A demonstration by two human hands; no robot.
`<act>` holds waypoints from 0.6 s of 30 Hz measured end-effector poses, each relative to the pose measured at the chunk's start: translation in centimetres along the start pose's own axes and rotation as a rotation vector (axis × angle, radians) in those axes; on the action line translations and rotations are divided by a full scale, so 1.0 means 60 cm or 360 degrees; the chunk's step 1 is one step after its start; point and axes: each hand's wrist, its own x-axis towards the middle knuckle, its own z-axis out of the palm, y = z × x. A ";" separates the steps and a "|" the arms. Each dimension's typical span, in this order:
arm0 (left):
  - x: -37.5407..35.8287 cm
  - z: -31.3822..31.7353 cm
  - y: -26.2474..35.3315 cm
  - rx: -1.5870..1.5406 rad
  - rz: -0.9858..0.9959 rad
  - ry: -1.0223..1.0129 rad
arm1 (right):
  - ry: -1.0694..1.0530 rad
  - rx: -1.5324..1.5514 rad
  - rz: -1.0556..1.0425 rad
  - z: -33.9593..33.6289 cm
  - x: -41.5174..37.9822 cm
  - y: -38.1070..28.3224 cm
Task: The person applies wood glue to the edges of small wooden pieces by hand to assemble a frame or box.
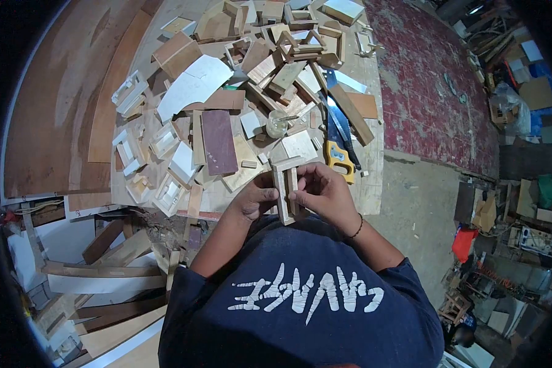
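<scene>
A small wooden frame (281, 195) of narrow strips is held upright between both hands, close to the chest at the table's front edge. My left hand (257, 195) grips its left side, the thumb on the strip. On the other side my right hand (321, 189) pinches the frame with thumb and fingers, a dark bracelet on its wrist. Just beyond the frame lies a pale wood block (299, 145), with a glass jar (276, 124) behind it. A handsaw with a yellow handle (339, 161) rests right of the hands.
Many wood scraps and small box-like pieces cover the table (369, 190). A dark red board (219, 142) and a white curved panel (193, 86) lie on the left. Boards are stacked at lower left. Red flooring (429, 104) and clutter lie to the right.
</scene>
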 end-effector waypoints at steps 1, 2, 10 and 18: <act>-0.001 -0.001 -0.001 0.0001 0.0001 0.0001 | -0.0001 0.0000 0.0000 0.000 0.001 0.001; -0.001 -0.004 -0.002 0.0013 -0.0014 0.0018 | 0.0002 -0.0045 -0.0008 0.000 0.002 0.003; -0.009 -0.003 -0.003 -0.0015 0.0043 0.0136 | 0.0024 -0.0019 0.0035 -0.012 0.005 0.020; -0.010 -0.007 0.000 -0.0244 0.0032 -0.0002 | 0.0013 0.0554 0.0126 -0.040 0.002 0.020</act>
